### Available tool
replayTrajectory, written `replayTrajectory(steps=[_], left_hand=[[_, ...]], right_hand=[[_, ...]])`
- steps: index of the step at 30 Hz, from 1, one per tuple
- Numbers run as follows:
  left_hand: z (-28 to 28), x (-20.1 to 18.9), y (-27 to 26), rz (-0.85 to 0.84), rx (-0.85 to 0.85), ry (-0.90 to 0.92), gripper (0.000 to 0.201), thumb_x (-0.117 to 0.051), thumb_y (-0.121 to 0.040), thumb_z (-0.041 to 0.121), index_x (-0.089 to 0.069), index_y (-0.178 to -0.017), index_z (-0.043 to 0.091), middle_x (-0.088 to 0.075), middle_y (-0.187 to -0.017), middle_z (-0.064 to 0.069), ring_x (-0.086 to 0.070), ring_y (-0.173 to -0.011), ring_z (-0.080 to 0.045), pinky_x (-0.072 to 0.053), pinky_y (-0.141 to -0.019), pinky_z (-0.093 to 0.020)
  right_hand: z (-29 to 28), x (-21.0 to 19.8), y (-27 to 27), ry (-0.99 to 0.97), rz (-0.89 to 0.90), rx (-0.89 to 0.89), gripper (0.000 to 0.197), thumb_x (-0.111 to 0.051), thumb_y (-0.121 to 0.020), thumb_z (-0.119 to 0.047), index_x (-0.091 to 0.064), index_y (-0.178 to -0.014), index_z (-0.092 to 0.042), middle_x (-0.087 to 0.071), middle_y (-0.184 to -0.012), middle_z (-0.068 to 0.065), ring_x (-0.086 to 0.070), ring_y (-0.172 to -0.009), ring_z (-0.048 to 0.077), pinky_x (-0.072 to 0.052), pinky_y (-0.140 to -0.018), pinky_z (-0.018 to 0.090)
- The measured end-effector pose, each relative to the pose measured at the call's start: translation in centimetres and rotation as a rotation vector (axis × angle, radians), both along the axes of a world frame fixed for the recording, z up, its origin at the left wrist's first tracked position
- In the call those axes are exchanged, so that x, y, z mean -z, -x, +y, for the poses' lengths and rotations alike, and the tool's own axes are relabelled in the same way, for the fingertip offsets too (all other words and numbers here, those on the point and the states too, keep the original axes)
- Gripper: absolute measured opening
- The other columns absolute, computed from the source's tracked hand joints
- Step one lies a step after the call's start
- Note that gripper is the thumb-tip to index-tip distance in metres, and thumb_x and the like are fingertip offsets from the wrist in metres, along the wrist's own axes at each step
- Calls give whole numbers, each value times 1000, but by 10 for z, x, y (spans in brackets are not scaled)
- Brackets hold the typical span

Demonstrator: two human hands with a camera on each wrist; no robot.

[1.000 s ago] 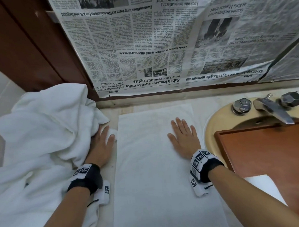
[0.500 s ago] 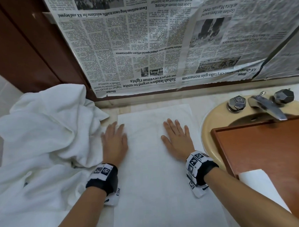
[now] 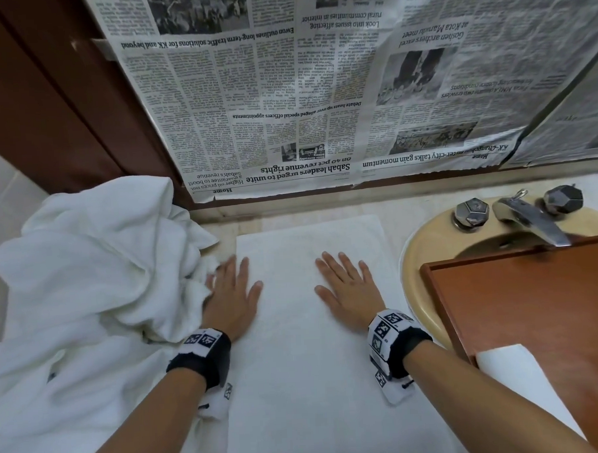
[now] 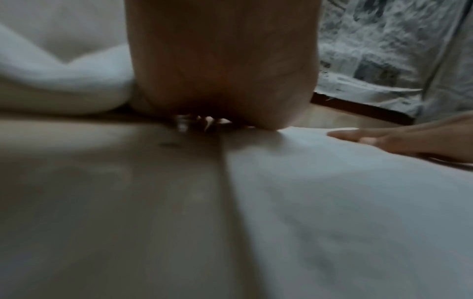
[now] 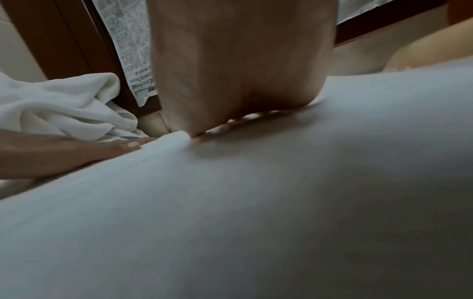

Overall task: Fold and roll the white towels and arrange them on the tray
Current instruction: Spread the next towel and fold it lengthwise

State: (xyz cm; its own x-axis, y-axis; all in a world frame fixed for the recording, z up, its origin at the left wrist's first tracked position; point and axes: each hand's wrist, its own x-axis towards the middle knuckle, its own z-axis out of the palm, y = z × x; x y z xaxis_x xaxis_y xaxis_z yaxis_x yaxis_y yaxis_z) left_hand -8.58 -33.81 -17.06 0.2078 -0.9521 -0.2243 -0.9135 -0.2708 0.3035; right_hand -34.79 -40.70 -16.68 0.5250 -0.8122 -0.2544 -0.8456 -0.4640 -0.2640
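Observation:
A white towel (image 3: 306,356) folded into a long strip lies flat on the counter, running from the wall towards me. My right hand (image 3: 348,285) presses flat on its upper half, fingers straight and spread. My left hand (image 3: 230,297) lies flat on the strip's left edge, partly on the bare counter, fingers straight. Both wrist views show a palm down on white cloth (image 5: 256,202), with the other hand's fingers (image 4: 371,139) beside it. The brown wooden tray (image 3: 541,311) sits over the sink at the right, with a folded white towel (image 3: 516,377) at its near edge.
A loose heap of white towels (image 3: 88,290) fills the counter at the left, touching my left hand. A beige sink (image 3: 425,255) with a metal tap (image 3: 530,223) and two knobs stands at the right. Newspaper (image 3: 319,88) covers the wall behind.
My left hand has slid right from beside the towel heap onto the strip's left edge. My right hand has shifted slightly left on the towel.

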Motion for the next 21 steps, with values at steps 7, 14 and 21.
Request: replayTrajectory(steps=[7, 14, 21], left_hand=[[4, -11, 31, -1, 28, 104, 76, -12, -96, 58, -18, -158, 14, -6, -167, -7, -7, -153, -26, -7, -123, -51], [-15, -1, 79, -44, 170, 45, 80, 7, -90, 54, -10, -160, 19, 1, -168, -2, 2, -154, -20, 4, -122, -44], [-4, 12, 22, -40, 58, 22, 74, 1, -93, 62, -2, -160, 29, 9, -167, 4, 3, -154, -21, -7, -125, -44]], right_hand=[[2, -5, -10, 3, -107, 51, 62, -19, -104, -50, -1, -159, -27, 8, -165, -13, 13, -152, 13, 11, -121, 42], [9, 2, -29, 29, -39, -37, 77, 13, -86, -55, 1, -158, -30, 10, -164, -15, 12, -152, 14, 12, -119, 44], [-7, -2, 19, -11, 25, 80, 59, -10, -104, -53, 7, -157, -35, 18, -161, -19, 18, -150, 12, 11, -122, 43]])
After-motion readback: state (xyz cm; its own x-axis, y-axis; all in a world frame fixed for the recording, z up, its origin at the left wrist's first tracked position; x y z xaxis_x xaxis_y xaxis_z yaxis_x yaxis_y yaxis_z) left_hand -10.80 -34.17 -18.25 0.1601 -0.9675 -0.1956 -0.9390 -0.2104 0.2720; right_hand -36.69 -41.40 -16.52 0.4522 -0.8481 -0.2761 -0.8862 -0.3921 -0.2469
